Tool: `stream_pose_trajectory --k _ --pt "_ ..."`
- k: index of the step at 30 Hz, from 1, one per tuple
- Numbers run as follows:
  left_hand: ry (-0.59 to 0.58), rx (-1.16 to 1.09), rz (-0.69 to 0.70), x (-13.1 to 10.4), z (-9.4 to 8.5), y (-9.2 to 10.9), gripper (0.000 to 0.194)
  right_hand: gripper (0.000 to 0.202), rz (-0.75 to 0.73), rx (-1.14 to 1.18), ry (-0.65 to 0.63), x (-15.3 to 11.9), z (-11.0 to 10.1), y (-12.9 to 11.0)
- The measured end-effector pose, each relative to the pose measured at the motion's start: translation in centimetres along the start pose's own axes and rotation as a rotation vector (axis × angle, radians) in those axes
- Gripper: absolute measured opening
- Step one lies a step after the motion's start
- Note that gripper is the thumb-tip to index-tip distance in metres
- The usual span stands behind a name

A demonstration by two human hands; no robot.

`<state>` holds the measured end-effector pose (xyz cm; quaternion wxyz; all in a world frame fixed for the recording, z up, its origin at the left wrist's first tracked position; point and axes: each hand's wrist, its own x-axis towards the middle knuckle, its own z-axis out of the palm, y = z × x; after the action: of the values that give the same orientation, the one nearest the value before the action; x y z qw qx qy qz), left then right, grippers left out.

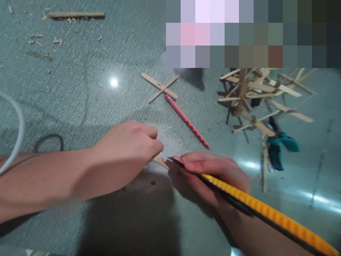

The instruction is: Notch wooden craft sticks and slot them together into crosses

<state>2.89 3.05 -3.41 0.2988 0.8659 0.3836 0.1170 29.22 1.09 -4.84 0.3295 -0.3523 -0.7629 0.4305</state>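
My left hand (133,142) is closed in a pinch on a thin wooden stick (161,163), whose pointed end sticks out toward the right. Wrapped round a yellow and black utility knife (239,193), my right hand (213,172) is closed, with the dark blade tip just beside the stick's exposed end. Whether blade and wood touch cannot be made out. Above my hands lies a red pencil (188,122) with dark spots. Near its eraser end, a thin wooden stick (169,85) crosses a flat craft stick (149,79) that has a small slot.
A jumbled pile of craft sticks (262,87) stands at the right, with teal-handled clippers (277,149) below it. At the upper left, a wooden stick (77,14) lies among shavings on the textured grey table (87,103). A white cable (20,124) curves at the left edge.
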Motion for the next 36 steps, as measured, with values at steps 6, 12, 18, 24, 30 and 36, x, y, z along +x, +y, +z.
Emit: stream_pose_trajectory --k 6,12,18,24,30,36 --pt "0.089 0.013 0.103 -0.7 0.5 -0.1 0.022 0.038 -0.069 0.034 -0.031 0.5 -0.4 -0.4" --pt "0.114 0.094 0.095 -0.7 1.0 0.3 0.019 0.039 -0.094 0.050 0.053 0.1 -0.3 -0.3" --pt "0.001 -0.031 0.145 -0.6 -0.1 0.2 0.017 0.036 -0.057 0.041 0.094 0.0 -0.2 -0.6" --pt "0.005 0.011 0.153 -0.4 -0.2 0.2 0.013 0.041 -0.076 0.035 0.050 0.3 -0.4 -0.5" --pt "0.038 0.097 0.187 -0.7 0.4 -0.3 0.015 0.036 -0.055 0.029 0.079 0.2 -0.2 -0.5" --pt "-0.038 0.147 0.249 -0.2 -0.6 -0.6 0.019 0.037 -0.088 -0.004 0.146 -0.1 -0.2 -0.7"
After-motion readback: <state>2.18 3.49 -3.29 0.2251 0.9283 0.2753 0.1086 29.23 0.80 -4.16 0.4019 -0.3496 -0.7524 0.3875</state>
